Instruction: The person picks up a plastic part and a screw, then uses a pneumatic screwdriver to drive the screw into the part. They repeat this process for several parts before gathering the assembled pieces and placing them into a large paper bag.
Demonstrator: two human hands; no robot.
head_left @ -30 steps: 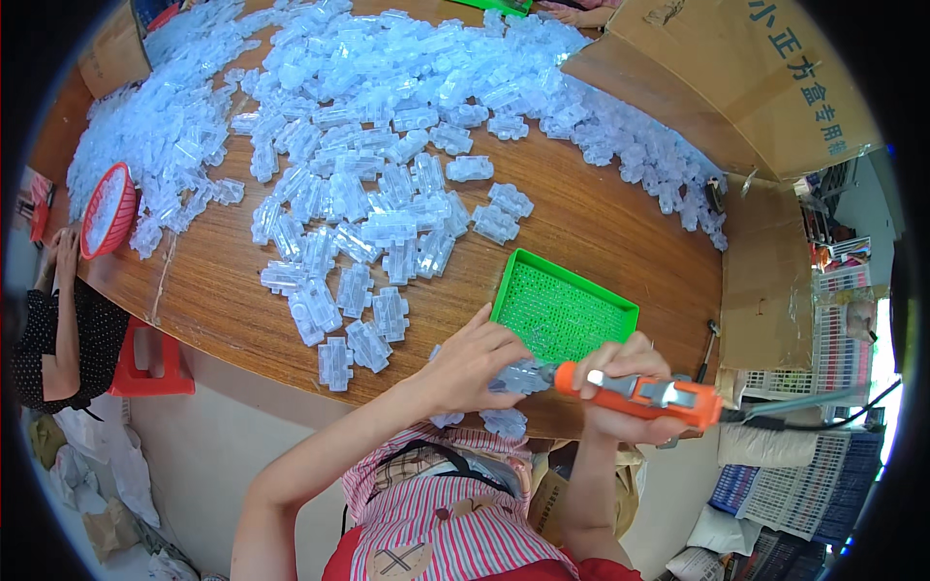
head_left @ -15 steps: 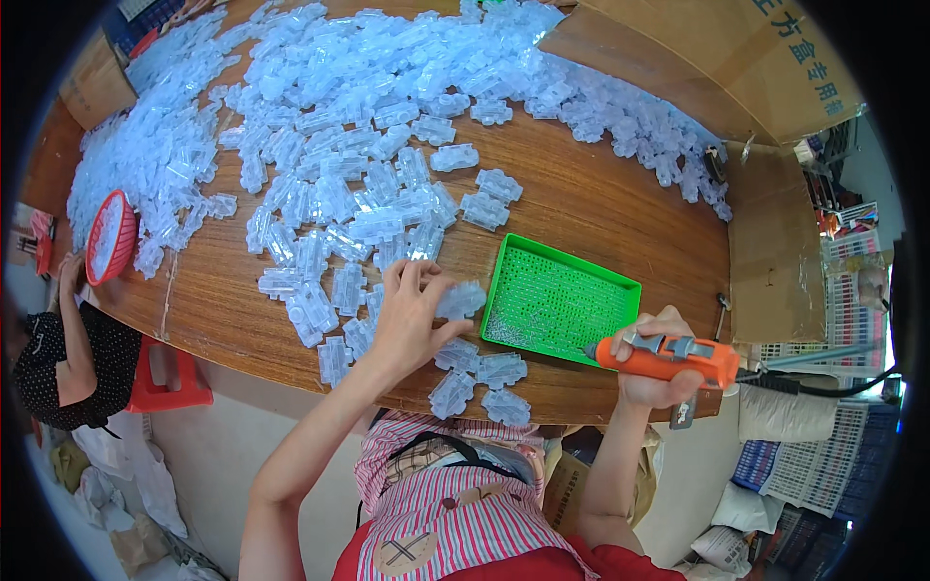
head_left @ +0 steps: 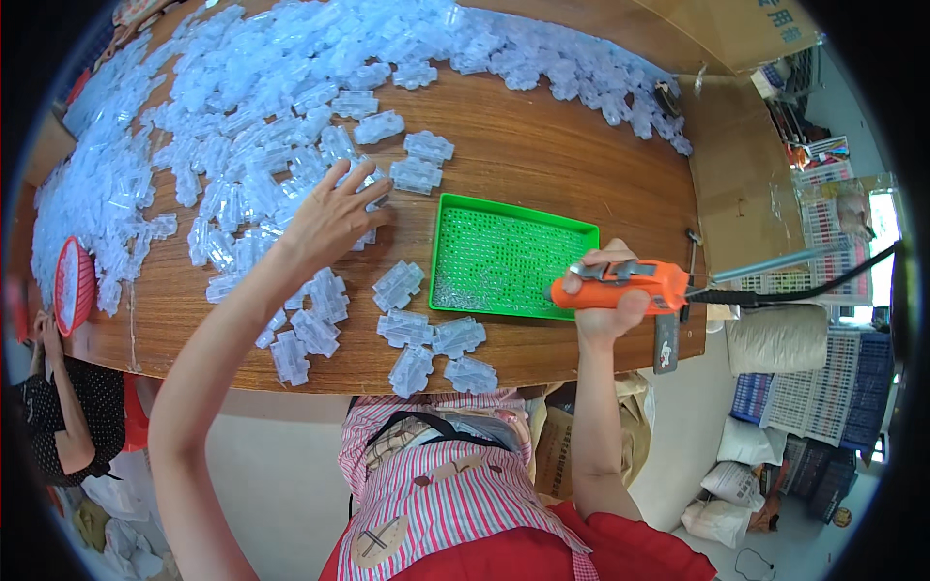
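Within right hand (head_left: 606, 318), one orange tool (head_left: 637, 287)

On the brown wooden table (head_left: 562, 145), five clear plastic casings (head_left: 458, 337) lie left of and before the rectangular green plastic tray (head_left: 502, 312). The right hand (head_left: 605, 318) holds an orange handheld power tool (head_left: 635, 284) at the tray's right end. Farther left, the left hand (head_left: 334, 218) is over more casings. Behind spreads a clear plastic heap (head_left: 291, 58); a round red plastic basket (head_left: 73, 286) sits far left, brown cardboard (head_left: 741, 203) right.
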